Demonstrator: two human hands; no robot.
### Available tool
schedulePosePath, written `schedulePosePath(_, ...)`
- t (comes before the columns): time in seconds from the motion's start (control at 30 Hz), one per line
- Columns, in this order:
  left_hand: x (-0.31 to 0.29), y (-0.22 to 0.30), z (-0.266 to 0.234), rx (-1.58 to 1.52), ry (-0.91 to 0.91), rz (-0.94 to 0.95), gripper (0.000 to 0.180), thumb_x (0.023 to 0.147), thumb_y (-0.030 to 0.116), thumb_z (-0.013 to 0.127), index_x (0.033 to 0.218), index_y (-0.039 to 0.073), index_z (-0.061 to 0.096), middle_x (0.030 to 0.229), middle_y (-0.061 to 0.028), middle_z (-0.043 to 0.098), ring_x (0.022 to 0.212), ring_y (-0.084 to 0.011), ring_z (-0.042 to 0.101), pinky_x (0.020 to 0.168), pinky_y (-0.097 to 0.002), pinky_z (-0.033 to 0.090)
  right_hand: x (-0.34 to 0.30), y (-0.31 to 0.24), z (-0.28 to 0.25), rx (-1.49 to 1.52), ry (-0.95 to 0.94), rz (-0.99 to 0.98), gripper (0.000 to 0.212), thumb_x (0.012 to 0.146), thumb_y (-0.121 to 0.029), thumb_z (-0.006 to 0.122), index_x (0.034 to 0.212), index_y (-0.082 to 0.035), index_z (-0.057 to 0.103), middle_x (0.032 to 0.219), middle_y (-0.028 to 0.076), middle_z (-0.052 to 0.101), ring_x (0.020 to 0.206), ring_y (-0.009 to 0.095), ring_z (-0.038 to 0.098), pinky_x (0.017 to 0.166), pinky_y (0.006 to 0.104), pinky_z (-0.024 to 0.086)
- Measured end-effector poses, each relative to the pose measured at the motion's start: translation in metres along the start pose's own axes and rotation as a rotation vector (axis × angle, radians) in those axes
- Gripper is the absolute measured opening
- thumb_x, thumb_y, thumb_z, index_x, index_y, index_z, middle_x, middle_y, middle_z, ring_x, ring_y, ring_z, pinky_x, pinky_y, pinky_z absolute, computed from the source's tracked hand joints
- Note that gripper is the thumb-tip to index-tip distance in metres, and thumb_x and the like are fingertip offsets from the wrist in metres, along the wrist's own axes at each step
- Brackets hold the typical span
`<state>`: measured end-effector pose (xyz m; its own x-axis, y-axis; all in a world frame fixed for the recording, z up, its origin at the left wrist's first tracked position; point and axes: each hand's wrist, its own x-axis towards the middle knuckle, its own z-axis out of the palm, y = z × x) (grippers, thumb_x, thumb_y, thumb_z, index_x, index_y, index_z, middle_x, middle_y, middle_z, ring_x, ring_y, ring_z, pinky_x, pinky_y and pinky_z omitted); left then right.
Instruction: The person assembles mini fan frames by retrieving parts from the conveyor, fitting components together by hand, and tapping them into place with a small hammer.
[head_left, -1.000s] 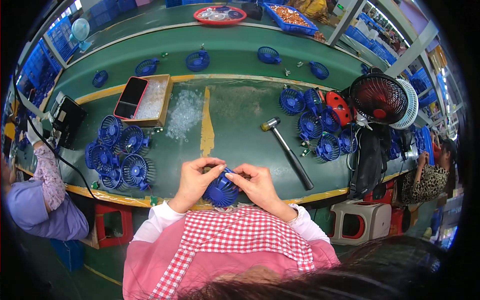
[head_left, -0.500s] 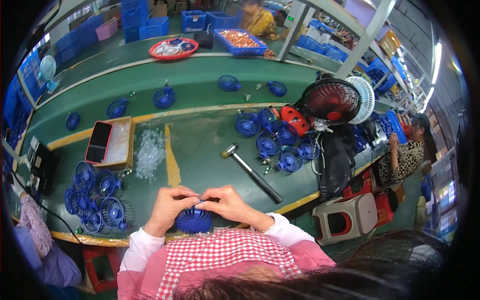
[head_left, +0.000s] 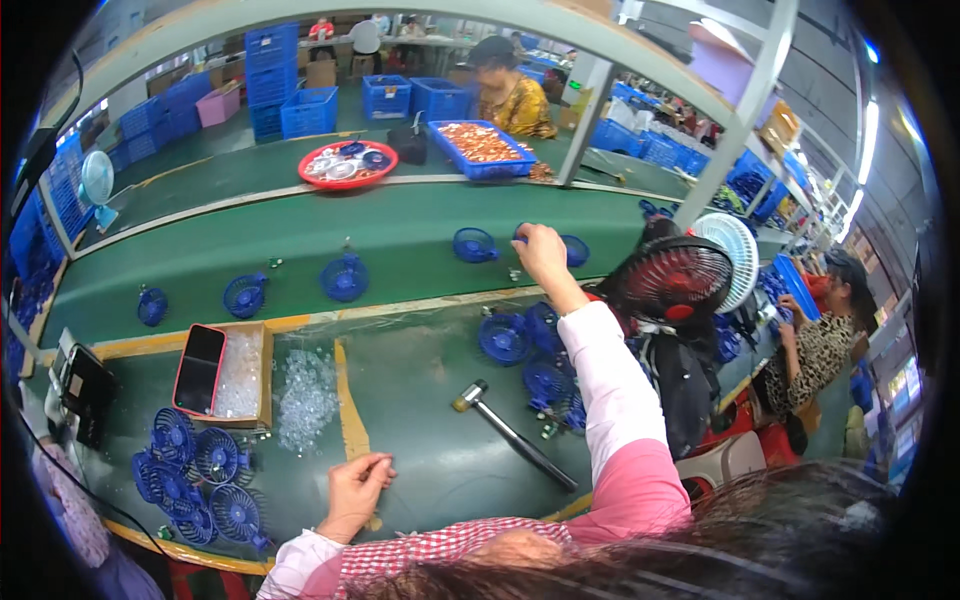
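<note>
My right hand [head_left: 543, 254] reaches out over the green belt, fingers closed on a blue fan housing [head_left: 520, 232] that is mostly hidden beneath it. On the belt a round blue fan housing [head_left: 474, 245] lies to its left, and a partly covered blue housing [head_left: 575, 250] to its right. Above the near worktop my left hand [head_left: 356, 494] is held with thumb and fingers pressed together; whatever they hold, if anything, is too small to make out. A hammer [head_left: 510, 435] with a dark grip lies between my two arms. Several blue fan housings [head_left: 218, 455] are heaped left of my left hand.
Clear small pieces [head_left: 307, 400] lie beside a carton [head_left: 265, 385] with a red-edged phone [head_left: 201, 369] on it. A black-and-red fan [head_left: 672, 280] and a black bag [head_left: 680, 385] stand at right. Across the belt are a red basin [head_left: 318, 181] and a blue tray [head_left: 445, 150]. Co-workers sit nearby.
My hands have parted: the right one has carried the blue fan housing from in front of me out to the belt. My left stays near the worktop edge. The view has tipped upward.
</note>
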<state>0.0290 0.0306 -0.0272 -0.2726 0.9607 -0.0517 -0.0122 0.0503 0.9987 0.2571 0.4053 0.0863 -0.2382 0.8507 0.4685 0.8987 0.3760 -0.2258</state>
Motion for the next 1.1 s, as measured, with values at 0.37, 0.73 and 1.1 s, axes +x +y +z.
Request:
schedulePosePath(0.37, 0.011, 0.023, -0.005, 0.278, -0.122, 0.107, 0.012, 0.083, 0.003, 0.063, 0.094, -0.001, 0.067, 0.082, -0.0122, 0.069, 0.067, -0.0165, 0.068, 0.059, -0.0261, 0.053, 0.05, -0.057, 0.097, -0.268, -0.374, -0.397, 0.04, 0.076, -0.005, 0.06, 0.114, -0.007, 0.05, 0.086, 0.02, 0.065, 0.086, 0.037, 0.063, 0.07, 0.0482, 0.05)
schedulePosePath(0.73, 0.002, 0.014, -0.006, 0.324, -0.081, 0.123, 0.013, 0.081, 0.006, 0.066, 0.092, 0.001, 0.067, 0.078, -0.0139, 0.067, 0.065, -0.0218, 0.067, 0.057, -0.0292, 0.051, -0.002, -0.163, 0.073, 0.156, -0.405, -0.739, 0.018, 0.073, -0.008, 0.054, 0.087, -0.01, 0.066, 0.083, 0.017, 0.065, 0.081, 0.036, 0.062, 0.071, 0.0461, 0.05)
schedulePosePath(1.1, 0.012, -0.004, 0.0, 0.455, -0.053, 0.415, 0.014, 0.08, 0.017, 0.062, 0.089, 0.006, 0.066, 0.077, -0.0128, 0.065, 0.071, -0.0319, 0.063, 0.064, -0.0414, 0.049, -0.139, -0.284, -0.093, 0.967, -0.741, -0.525, 0.019, 0.075, -0.004, 0.063, 0.094, 0.001, 0.065, 0.068, 0.003, 0.06, 0.061, 0.006, 0.051, 0.054, 0.0237, 0.043)
